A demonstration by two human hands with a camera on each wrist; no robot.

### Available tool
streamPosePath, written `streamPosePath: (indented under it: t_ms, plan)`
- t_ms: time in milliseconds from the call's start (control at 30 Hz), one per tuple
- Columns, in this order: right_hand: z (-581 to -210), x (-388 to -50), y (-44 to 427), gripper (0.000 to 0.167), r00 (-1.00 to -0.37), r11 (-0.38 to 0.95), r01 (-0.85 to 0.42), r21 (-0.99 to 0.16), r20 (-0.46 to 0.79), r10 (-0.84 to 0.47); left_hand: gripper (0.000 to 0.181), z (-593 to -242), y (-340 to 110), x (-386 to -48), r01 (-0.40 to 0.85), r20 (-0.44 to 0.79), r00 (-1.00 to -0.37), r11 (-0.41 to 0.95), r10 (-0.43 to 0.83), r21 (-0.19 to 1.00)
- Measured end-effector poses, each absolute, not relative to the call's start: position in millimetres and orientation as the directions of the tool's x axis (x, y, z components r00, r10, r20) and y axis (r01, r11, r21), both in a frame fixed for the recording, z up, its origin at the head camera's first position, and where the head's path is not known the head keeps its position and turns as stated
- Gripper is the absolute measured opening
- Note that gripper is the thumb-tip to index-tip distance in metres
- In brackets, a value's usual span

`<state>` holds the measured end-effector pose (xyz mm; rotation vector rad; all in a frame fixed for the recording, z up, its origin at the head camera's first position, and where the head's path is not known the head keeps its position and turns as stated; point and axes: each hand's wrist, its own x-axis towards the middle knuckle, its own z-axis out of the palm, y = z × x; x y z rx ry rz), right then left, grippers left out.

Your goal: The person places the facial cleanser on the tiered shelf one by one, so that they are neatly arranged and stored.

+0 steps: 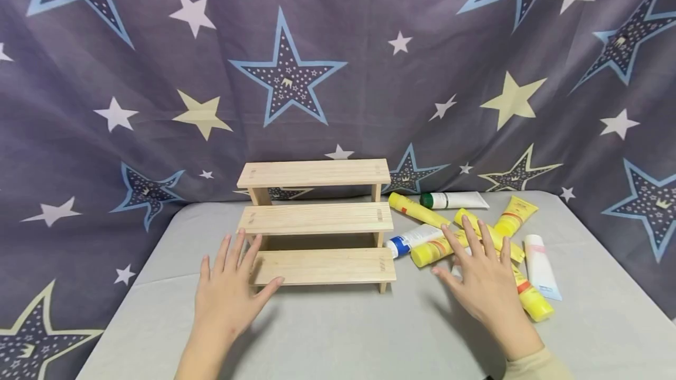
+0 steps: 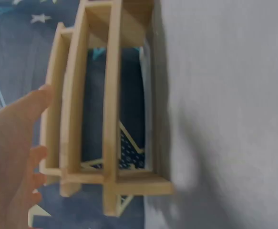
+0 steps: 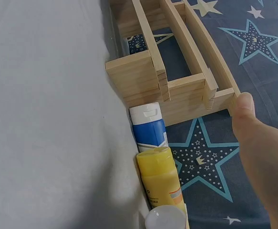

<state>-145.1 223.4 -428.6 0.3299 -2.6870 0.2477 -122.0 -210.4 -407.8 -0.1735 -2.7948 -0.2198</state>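
Note:
A three-tier wooden rack (image 1: 322,219) stands on the grey cloth. My left hand (image 1: 227,292), fingers spread, hovers at the rack's left front; in the left wrist view the hand (image 2: 12,148) is beside the rack (image 2: 111,105). Over the pile of tubes at the right is my right hand (image 1: 486,286), fingers spread, holding nothing. The pile has several yellow tubes (image 1: 533,301), a white tube with a blue band (image 1: 414,239) touching or close to the rack's right side, a green-capped tube (image 1: 456,200) behind and a white-pink tube (image 1: 541,265) at the right.
A grey cloth-covered table (image 1: 327,333) extends under everything. Behind it hangs a dark curtain (image 1: 364,92) with a star pattern. The right wrist view shows the blue-banded tube (image 3: 149,131) and a yellow tube (image 3: 160,179) in line beside the rack (image 3: 139,76).

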Motion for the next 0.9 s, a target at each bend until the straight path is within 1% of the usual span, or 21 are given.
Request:
streamPosePath:
  t_ms: [200,367,567,733,900]
  plan:
    - [-428.0,-144.7,223.4,0.078,-0.889,0.955,-0.264,-0.137,0.418,-0.186,0.087,-414.0,-226.2,-129.9,0.153,0.354,-0.931,0.974,0.087,0.165]
    - [-427.7,-144.8,222.2,0.077,-0.892,0.953,-0.267,-0.142,0.411,-0.189,0.082,-416.3,-239.9,-133.7,0.177,0.419,-0.904,0.968,0.089,0.176]
    - [-426.0,-145.4,221.3,0.079,-0.887,0.95,-0.273,-0.151,0.422,-0.187,0.073,-420.7,-257.3,-136.7,0.223,0.468,-0.88,0.941,0.083,0.253]
    - [-424.3,-145.6,221.7,0.078,-0.885,0.948,-0.276,-0.158,0.426,-0.186,0.069,-426.5,-270.1,-136.5,0.221,0.449,-0.892,0.917,0.052,0.332]
    - [-423.9,-144.8,222.7,0.077,-0.886,0.946,-0.277,-0.167,0.426,-0.184,0.068,-432.4,-277.8,-136.6,0.25,0.41,-0.909,0.885,0.075,0.393]
